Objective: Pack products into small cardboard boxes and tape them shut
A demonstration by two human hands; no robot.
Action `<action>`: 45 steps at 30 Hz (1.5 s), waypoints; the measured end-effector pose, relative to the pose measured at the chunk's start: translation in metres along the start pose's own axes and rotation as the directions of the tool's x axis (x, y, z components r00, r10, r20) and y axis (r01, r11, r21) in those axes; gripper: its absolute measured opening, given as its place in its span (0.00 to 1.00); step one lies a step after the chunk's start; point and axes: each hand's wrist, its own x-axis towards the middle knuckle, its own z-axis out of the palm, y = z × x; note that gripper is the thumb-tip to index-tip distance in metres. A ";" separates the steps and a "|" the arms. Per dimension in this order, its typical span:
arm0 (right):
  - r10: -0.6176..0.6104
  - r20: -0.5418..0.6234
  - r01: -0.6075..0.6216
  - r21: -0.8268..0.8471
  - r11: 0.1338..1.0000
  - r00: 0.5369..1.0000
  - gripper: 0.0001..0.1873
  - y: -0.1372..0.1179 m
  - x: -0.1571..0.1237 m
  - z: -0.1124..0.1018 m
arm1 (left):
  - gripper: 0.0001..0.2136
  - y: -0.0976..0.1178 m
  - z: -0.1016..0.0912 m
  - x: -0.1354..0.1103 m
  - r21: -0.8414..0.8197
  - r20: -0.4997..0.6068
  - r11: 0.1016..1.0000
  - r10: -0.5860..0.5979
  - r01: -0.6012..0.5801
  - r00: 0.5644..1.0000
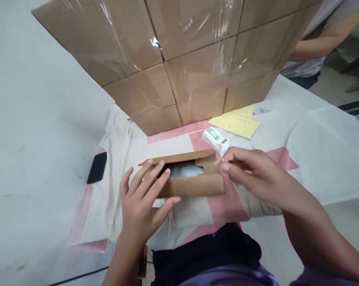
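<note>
Currently, left hand (141,205) open and spread, fingertips laid over the left part of the flap, thumb by the near wall of a small cardboard box (194,186); probably so placed to steady it. Box lies lengthwise on the cloth-covered table (319,167), directly before the wearer, its top gaping enough to show a pale item (187,171), identity unclear. Right hand (253,171) at the box's right end, thumb and forefinger pinched on what looks like a translucent strip (218,161); fine grip presumably suits something so thin. Dark phone (97,167) well apart, left. White dispenser (212,139) just beyond the right hand, presumably for easy reach. Farther: yellow sheet (239,124), then a clear ring (264,108). Behind, stacked cartons (197,83) under clear film, likely bound to stay together. Far right: another person's arm (322,47).
</note>
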 end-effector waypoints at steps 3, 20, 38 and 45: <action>-0.174 0.005 0.172 -0.148 0.974 0.985 0.07 -0.038 -0.015 0.019 | 0.21 0.024 -0.006 0.012 -0.241 -0.120 0.970 -0.059 0.029 0.991; -0.454 0.031 0.432 -0.373 0.821 0.890 0.07 -0.049 -0.032 0.039 | 0.05 0.049 -0.004 0.006 -0.271 -0.370 0.955 0.009 -0.117 0.929; -0.337 0.216 0.394 -0.341 0.854 0.916 0.20 0.029 0.034 0.031 | 0.06 0.003 0.002 0.037 -0.559 0.159 0.777 -0.243 0.290 0.957; -0.401 0.100 0.408 -0.057 0.911 0.911 0.12 0.047 0.043 0.037 | 0.07 0.000 0.001 0.059 -0.631 0.512 0.505 -0.298 0.589 0.805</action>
